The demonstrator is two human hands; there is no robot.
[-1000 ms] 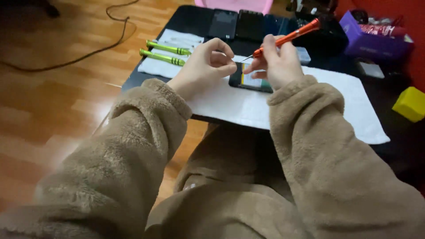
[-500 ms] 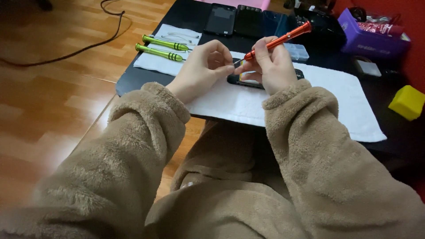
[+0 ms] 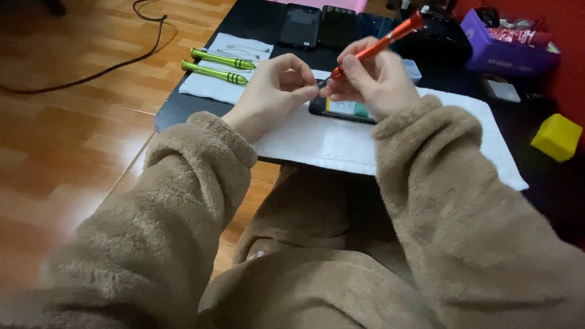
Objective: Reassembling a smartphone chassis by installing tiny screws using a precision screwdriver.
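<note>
My right hand [image 3: 372, 82] grips an orange screwdriver [image 3: 381, 41] that slants up to the right, its tip pointing left. My left hand [image 3: 277, 85] pinches its fingertips at that tip; whether something tiny sits between them I cannot tell. Both hands hover just above an opened phone [image 3: 344, 109] lying on a white towel [image 3: 451, 140] spread over the black table [image 3: 183, 106]. The phone is mostly hidden behind my right hand.
Two green screwdrivers [image 3: 216, 66] lie on a small white cloth [image 3: 210, 88] at the left. Dark phones [image 3: 298, 25] lie at the table's far side. A purple box [image 3: 503, 52] and a yellow block [image 3: 556, 137] stand to the right. A black cable [image 3: 131, 52] runs across the wooden floor.
The view has shifted slightly. My two hands have lifted a little off the phone, with my left fingertips still meeting the screwdriver's tip.
</note>
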